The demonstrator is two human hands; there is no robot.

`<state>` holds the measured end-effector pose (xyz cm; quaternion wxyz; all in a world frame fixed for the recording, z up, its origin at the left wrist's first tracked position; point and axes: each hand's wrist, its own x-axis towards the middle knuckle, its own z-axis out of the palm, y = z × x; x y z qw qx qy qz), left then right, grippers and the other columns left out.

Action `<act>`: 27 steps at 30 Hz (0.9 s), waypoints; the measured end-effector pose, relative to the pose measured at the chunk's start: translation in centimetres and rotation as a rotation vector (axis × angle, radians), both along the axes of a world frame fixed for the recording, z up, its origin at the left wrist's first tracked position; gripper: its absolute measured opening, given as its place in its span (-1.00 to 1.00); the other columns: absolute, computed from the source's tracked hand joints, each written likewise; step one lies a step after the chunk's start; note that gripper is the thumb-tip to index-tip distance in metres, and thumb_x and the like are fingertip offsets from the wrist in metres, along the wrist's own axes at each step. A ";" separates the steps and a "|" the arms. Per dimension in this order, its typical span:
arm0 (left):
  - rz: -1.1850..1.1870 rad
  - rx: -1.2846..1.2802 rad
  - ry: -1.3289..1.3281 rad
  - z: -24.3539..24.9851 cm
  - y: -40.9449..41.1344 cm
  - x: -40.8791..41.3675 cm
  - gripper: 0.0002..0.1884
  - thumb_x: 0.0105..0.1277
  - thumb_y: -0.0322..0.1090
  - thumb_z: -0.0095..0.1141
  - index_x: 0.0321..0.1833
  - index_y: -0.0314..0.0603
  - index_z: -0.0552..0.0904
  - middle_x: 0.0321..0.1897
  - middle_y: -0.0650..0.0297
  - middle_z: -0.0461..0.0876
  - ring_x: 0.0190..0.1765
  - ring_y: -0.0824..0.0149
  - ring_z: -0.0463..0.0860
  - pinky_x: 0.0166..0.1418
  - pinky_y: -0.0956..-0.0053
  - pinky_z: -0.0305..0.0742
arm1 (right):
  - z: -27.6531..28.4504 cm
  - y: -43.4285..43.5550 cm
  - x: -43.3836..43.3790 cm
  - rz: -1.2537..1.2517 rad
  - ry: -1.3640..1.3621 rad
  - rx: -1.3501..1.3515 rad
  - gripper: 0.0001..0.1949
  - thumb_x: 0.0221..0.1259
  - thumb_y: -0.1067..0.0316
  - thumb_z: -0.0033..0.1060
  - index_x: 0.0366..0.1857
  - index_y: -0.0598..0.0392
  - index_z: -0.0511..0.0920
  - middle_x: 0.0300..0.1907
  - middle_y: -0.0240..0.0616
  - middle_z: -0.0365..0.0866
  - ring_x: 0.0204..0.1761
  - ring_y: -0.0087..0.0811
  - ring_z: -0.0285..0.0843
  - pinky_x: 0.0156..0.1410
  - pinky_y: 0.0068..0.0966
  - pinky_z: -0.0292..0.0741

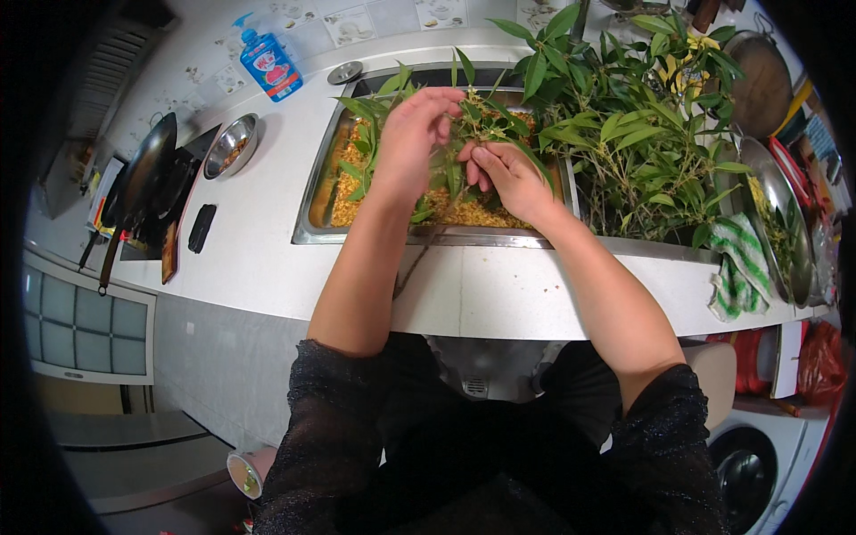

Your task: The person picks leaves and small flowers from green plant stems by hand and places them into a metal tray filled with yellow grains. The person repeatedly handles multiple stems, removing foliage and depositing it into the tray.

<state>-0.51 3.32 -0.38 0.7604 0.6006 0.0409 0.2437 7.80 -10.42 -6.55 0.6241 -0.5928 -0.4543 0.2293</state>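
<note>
Over the left basin of a stainless steel sink (314,207), my right hand (505,175) pinches a leafy sprig (491,124) bearing small yellowish flowers. My left hand (418,134) is raised at the sprig's left side, fingers curled toward it; whether they grip any of it I cannot tell. Beneath both hands, many small orange-yellow blossoms (348,204) cover the basin's bottom, with green leaves (358,170) among them at the left. A large heap of leafy branches (628,160) fills the right side of the sink and rises above its rim.
A metal bowl (231,147), a black object (202,229) and a blue pump bottle (271,63) stand to the left. A wok (144,174) sits farther left. At the right lie a green-and-white cloth (739,267) and a large metal bowl (772,221) holding sprigs.
</note>
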 end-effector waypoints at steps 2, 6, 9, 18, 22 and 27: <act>0.016 -0.021 -0.043 0.1 0.1 0.1 -0.78 0.42 -0.37 -0.05 -0.09 -0.35 0.61 -0.45 0.37 0.49 -0.40 0.54 0.37 -0.30 0.62 0.28 | -0.6 0.0 0.4 -0.003 0.024 -0.001 -0.72 0.48 0.26 -0.16 -0.18 0.23 0.55 -0.46 -0.42 0.52 -0.44 -0.61 0.38 -0.26 -0.63 0.40; 0.135 0.048 0.000 0.2 0.1 -0.3 -0.77 0.41 -0.23 0.07 -0.18 -0.28 0.64 -0.47 0.44 0.50 -0.43 0.60 0.34 -0.32 0.66 0.23 | 1.4 -0.5 -1.1 -0.094 -0.068 -0.065 -0.73 0.42 0.25 -0.09 -0.17 0.21 0.60 -0.47 -0.43 0.54 -0.43 -0.62 0.41 -0.27 -0.63 0.40; 0.162 0.142 -0.016 0.3 -0.4 -0.3 -0.77 0.36 -0.19 0.19 -0.23 -0.25 0.64 -0.44 0.46 0.53 -0.43 0.65 0.32 -0.35 0.71 0.20 | 1.5 -0.6 -1.2 -0.116 -0.080 -0.080 -0.73 0.40 0.24 -0.06 -0.18 0.22 0.61 -0.47 -0.42 0.55 -0.42 -0.62 0.41 -0.27 -0.62 0.41; 0.249 0.258 0.000 1.2 -1.6 -0.4 -0.84 0.34 -0.30 0.20 -0.28 -0.26 0.65 -0.48 0.50 0.53 -0.41 0.65 0.37 -0.30 0.70 0.23 | -0.2 0.1 -0.6 -0.184 -0.146 0.003 -0.84 0.34 0.39 0.03 -0.18 0.24 0.56 -0.38 -0.04 0.61 -0.36 -0.27 0.56 -0.17 -0.39 0.46; 0.300 0.346 -0.019 0.7 -0.4 -0.3 -0.84 0.35 -0.31 0.19 -0.27 -0.29 0.65 -0.45 0.47 0.57 -0.36 0.63 0.42 -0.24 0.71 0.29 | 0.2 -0.1 -0.8 -0.176 -0.118 0.033 -0.84 0.33 0.38 0.04 -0.20 0.24 0.56 -0.37 -0.02 0.62 -0.34 -0.19 0.57 -0.15 -0.34 0.46; 0.415 0.478 -0.061 1.3 -0.6 -0.4 -0.85 0.37 -0.33 0.16 -0.22 -0.29 0.66 -0.40 0.44 0.57 -0.31 0.62 0.44 -0.21 0.71 0.30 | 0.1 -0.2 -0.6 -0.132 -0.193 -0.025 -0.72 0.35 0.18 0.06 -0.20 0.18 0.64 -0.46 -0.38 0.57 -0.38 -0.57 0.47 -0.25 -0.56 0.42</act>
